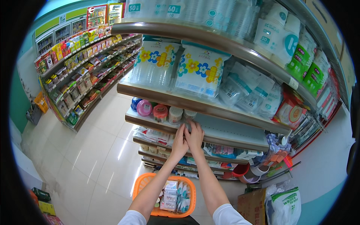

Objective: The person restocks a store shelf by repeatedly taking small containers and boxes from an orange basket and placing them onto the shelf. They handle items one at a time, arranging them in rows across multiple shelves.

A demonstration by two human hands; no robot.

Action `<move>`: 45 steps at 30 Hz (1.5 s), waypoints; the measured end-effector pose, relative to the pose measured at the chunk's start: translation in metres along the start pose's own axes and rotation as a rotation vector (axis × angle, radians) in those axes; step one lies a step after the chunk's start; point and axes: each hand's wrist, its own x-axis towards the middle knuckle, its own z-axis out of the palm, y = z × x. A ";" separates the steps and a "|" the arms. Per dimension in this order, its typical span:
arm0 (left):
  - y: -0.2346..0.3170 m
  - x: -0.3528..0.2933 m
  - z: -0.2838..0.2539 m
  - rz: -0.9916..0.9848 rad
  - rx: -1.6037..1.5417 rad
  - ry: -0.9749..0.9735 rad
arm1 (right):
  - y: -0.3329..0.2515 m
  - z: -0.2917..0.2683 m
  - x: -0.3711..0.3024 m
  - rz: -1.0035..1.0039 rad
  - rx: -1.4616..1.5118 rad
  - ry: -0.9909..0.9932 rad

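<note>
Tubs (175,115), two pale, stand near both grips (194,137).

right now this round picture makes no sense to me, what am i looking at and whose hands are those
There is no machine here: the left hand and right hand are bare and belong to the person wearing the camera on their head, looking down. Its wide lens bends straight edges. The hands are close together at the front of a shelf, next to small tubs. What they hold, if anything, is hard to tell. Below, an orange basket contains small packs.
</note>
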 end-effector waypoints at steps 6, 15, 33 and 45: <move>0.008 -0.010 -0.013 0.014 -0.006 0.066 | -0.015 -0.004 -0.006 -0.082 0.046 -0.008; -0.023 -0.091 -0.076 -0.109 -0.071 -0.016 | -0.052 -0.006 -0.112 -0.020 0.329 -0.183; -0.210 -0.342 -0.123 -0.799 0.178 -0.168 | 0.001 0.166 -0.404 0.307 -0.047 -1.030; -0.258 -0.368 -0.101 -0.805 0.400 -0.321 | 0.040 0.243 -0.423 0.545 -0.283 -1.310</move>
